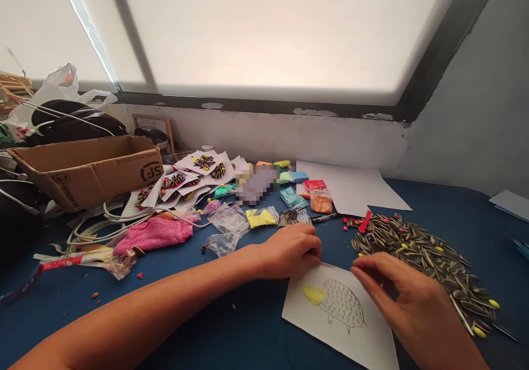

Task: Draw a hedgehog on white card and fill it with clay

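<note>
On the blue table (198,326), I see the drawn-on sheet (301,315) between my remote hands: probably light, bendable, best held by its edges. My left hand (291,248) curls at its top edge, my right hand (417,295) narrows; I can't tell either's grip. The yellow patch (314,294) looks soft; striped seeds (417,254), hard, teardrop-shaped.

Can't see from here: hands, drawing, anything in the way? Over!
Left hand at top edge of paper. Right hand at its right edge. Drawing yellow at one end, uncovered. Striped seeds heaped beside right hand.
</note>
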Tool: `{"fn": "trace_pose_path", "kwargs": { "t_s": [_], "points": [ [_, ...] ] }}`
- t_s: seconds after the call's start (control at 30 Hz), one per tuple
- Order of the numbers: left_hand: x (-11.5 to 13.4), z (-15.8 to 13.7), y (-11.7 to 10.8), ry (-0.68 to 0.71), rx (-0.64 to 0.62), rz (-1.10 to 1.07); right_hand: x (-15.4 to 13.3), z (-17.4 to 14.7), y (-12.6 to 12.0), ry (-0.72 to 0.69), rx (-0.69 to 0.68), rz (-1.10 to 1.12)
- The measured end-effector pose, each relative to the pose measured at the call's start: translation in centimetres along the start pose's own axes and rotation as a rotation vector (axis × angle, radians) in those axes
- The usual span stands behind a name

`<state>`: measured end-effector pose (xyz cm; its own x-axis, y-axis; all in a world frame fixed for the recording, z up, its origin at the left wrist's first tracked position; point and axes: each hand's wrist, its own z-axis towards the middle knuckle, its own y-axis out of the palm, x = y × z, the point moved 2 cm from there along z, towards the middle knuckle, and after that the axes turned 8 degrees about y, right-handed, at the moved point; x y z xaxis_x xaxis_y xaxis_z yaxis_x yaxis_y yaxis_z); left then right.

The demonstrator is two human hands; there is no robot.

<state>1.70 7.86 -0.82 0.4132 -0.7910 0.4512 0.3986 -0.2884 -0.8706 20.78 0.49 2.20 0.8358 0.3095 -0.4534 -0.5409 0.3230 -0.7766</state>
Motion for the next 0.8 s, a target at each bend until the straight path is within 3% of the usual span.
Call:
{"fn": "trace_pose_path", "kwargs": {
  "t_s": [0.13,0.23,0.43,0.6,0.8],
  "points": [
    [-0.2,0.0,0.0,0.006,0.023,-0.019,-0.9,-0.8,0.9,-0.003,-0.146,0.043],
    [-0.4,0.1,0.2,0.006,0.045,-0.024,-0.9,-1.5,1.8,0.005,-0.18,0.08],
    [-0.3,0.1,0.4,0.014,0.061,-0.036,-0.8,-2.0,3.0,-0.136,-0.267,0.032],
    [-0.2,0.0,0.3,0.016,0.064,-0.018,-0.5,-2.1,3.3,-0.138,-0.26,0.036],
    [-0.2,0.0,0.4,0.013,0.094,-0.004,-0.9,-2.5,3.7,-0.043,-0.225,0.102]
  ]
}}
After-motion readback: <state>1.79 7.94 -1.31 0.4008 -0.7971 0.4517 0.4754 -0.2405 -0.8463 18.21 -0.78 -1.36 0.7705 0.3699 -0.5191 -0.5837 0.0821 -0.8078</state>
